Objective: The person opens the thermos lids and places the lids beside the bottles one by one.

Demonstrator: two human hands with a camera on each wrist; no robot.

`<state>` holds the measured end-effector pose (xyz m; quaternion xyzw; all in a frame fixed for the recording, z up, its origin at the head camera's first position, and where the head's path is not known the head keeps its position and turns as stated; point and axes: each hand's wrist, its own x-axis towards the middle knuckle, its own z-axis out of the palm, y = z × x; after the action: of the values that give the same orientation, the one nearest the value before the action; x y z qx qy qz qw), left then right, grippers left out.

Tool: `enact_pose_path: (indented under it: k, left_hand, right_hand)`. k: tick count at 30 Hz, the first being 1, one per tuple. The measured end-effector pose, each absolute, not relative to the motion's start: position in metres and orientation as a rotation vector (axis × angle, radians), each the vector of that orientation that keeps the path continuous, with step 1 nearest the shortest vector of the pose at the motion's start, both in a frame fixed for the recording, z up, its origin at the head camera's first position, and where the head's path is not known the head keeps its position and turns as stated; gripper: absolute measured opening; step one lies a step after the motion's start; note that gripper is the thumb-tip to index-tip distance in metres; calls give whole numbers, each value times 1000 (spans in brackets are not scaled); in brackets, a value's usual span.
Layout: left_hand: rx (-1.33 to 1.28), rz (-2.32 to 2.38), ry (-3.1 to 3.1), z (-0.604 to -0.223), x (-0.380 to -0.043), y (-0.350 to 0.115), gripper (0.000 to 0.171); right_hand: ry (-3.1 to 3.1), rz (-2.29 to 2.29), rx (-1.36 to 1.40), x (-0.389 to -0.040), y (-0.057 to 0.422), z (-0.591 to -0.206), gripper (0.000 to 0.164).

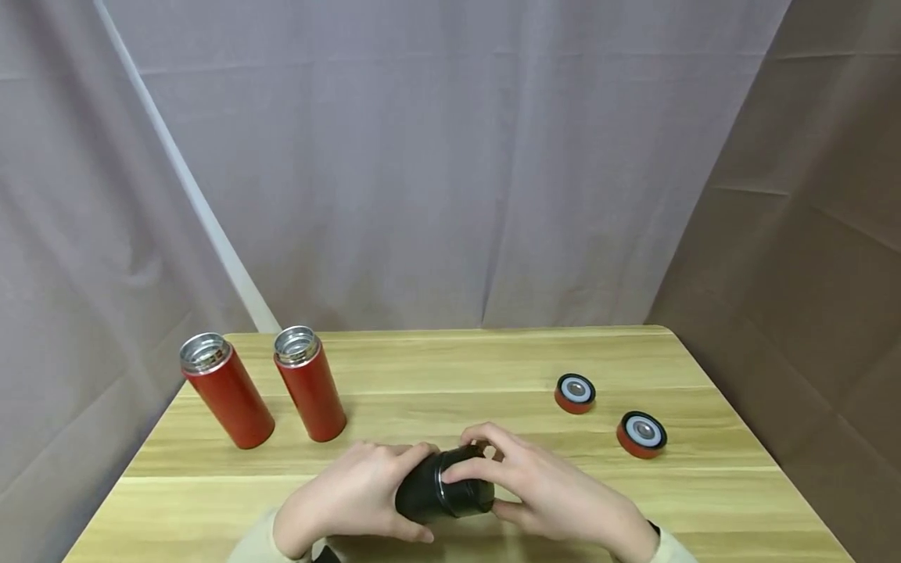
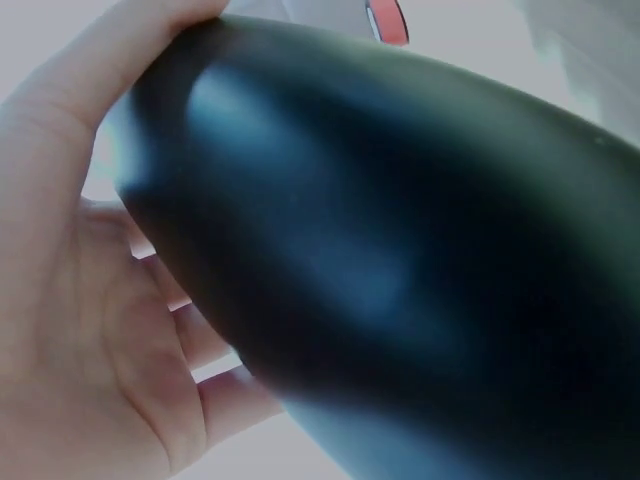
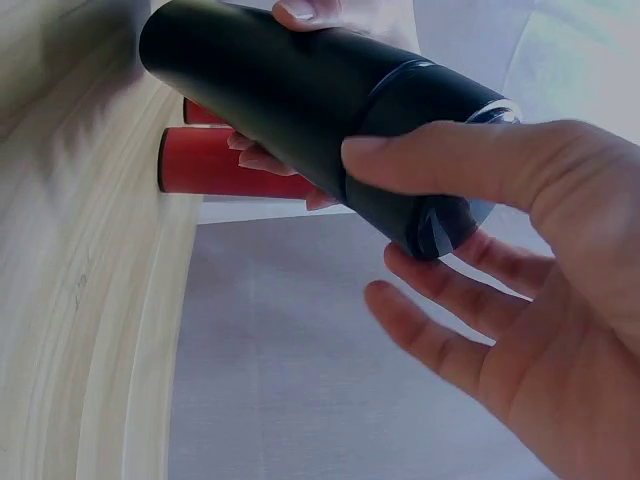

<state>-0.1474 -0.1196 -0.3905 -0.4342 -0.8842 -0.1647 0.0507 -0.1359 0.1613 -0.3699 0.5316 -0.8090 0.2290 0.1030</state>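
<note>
A black thermos bottle [image 1: 420,494] is held tilted above the table's near side, its capped end toward the right. My left hand [image 1: 359,493] grips its body, fingers over the far side and thumb near me. On the black lid [image 1: 466,494], past a shiny ring, my right hand [image 1: 538,489] has its thumb and fingers pinched. In the right wrist view the thumb presses the lid [image 3: 415,200] while two fingers stand off it. The dark body [image 2: 380,230] fills most of the left wrist view, with the left palm beside it.
Two red thermos bottles, one at far left [image 1: 235,403] and one beside it [image 1: 317,395], stand uncapped with steel rims showing. At right, two red lids, a farther one [image 1: 575,393] and a nearer one [image 1: 641,435], lie underside up. Grey curtains [image 1: 450,172] hang behind the wooden table [image 1: 450,367].
</note>
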Motion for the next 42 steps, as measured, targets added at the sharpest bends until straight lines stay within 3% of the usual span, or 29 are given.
enact_pose_path:
  k: [10, 17, 25, 29, 37, 42]
  left_hand:
    - [-1272, -428, -2633, -390, -145, -114, 72]
    - [-1297, -398, -2618, -390, -145, -115, 68]
    - [-1301, -412, -2693, -388, -145, -117, 70]
    - [-1280, -415, -2702, -387, -143, -117, 67]
    - [-1267, -376, -2658, -388, -141, -116, 67]
    - [-1264, -359, -2644, -389, -139, -117, 67]
  right_hand:
    - [-2768, 811, 1189, -133, 156, -368, 74]
    - [-2650, 746, 1349, -128, 160, -373, 62]
    - [-2463, 661, 1522, -129, 161, -373, 77]
    - [-2522, 727, 1465, -129, 158, -372, 69]
    - [-2831, 715, 1156, -131, 152, -369, 80]
    - [-2795, 698, 1197, -130, 152, -371, 68]
